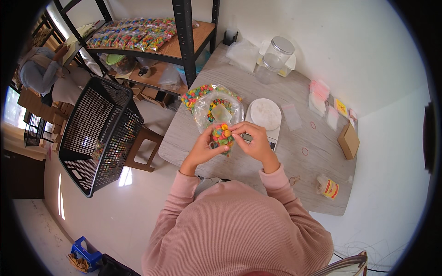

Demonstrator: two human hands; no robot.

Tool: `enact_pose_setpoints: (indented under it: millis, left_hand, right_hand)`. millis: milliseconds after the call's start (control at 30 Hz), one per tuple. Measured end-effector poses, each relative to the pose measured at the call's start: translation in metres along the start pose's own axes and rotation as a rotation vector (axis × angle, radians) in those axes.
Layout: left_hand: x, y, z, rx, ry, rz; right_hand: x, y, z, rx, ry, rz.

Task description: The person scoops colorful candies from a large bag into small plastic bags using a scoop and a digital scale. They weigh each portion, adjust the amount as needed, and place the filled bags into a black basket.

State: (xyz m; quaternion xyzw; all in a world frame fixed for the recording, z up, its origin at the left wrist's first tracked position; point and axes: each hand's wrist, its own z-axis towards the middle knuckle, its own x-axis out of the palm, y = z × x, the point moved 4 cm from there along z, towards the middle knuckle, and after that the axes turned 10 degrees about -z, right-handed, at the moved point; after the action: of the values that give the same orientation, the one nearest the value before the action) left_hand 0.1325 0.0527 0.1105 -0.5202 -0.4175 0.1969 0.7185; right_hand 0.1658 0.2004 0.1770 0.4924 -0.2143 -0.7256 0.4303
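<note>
Ribbed pink sweater (239, 230) fabric fills the foreground, its soft cuffs gathered at both wrists. Beyond it spreads the grey wood-grain desk (285, 170), round-cornered and smooth. To the left stands a black metal rack (184, 41), and before it a black plastic crate (123, 126) with perforated walls. On a rack shelf lie rows of glossy filled packets (133, 34), so a good share of the bagging looks done. Plenty seems left, though: a crinkled, clear large bag (199, 112) on the desk holds loose multicoloured pieces, with a translucent scoop (221, 113) among them. Beside it sits a white scale (264, 114) with a round plate. Left hand (199, 150) and right hand (255, 142) both grasp a small clear packet (218, 137) in front of the large bag, the left cupping its side, the right pinching near its top. It looks filled with knobbly, rounded pieces; whether it is sealed, I cannot tell. Thin reddish rubber bands (305, 151) lie scattered rightward.
</note>
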Motion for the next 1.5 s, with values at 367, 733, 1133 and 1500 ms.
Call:
enact_pose_setpoints:
  millis: [367, 733, 1133, 1500]
  left_hand:
    - [0.004, -0.003, 0.001, -0.060, -0.033, -0.003]
    - [0.003, 0.003, 0.001, -0.119, 0.058, 0.041]
    - [0.011, 0.010, 0.010, -0.011, 0.058, 0.056]
    - [0.015, 0.019, 0.018, 0.052, -0.054, -0.059]
  right_hand:
    - [0.000, 0.002, -0.004, -0.013, -0.021, -0.022]
    - [-0.002, -0.004, -0.007, -0.023, 0.000, -0.031]
    - [-0.003, -0.015, -0.016, 0.125, -0.049, 0.044]
    - [0.001, -0.025, -0.030, 0.268, -0.238, 0.181]
